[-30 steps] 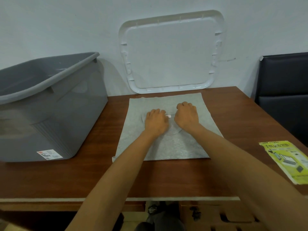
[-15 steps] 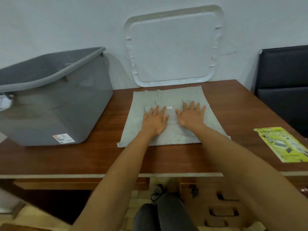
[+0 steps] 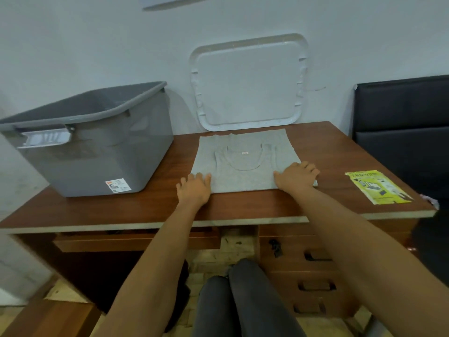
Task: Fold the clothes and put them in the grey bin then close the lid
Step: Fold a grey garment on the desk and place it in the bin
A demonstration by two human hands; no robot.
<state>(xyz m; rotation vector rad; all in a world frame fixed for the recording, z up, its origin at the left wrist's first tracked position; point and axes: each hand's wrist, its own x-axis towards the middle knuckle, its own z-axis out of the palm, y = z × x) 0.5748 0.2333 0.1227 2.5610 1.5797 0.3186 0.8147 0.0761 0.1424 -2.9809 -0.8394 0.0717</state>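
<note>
A grey sleeveless top [image 3: 244, 175] lies folded flat on the wooden table [image 3: 155, 205], neckline facing up. My left hand [image 3: 194, 189] rests flat at its near left corner, fingers apart. My right hand [image 3: 296, 177] lies on the near right corner with its fingers over the cloth's edge; a grip cannot be told. The grey bin [image 3: 94, 139] stands open at the table's left. Its white lid [image 3: 247, 83] leans upright against the wall behind the top.
A yellow printed packet [image 3: 377, 189] lies near the table's right front edge. A black padded chair [image 3: 403, 132] stands to the right. Drawers sit under the table, and my knees [image 3: 243, 300] show below its front edge.
Both hands slid from the middle of the top outward and back to its near corners. The camera pulled back and up, showing more of the table front.
</note>
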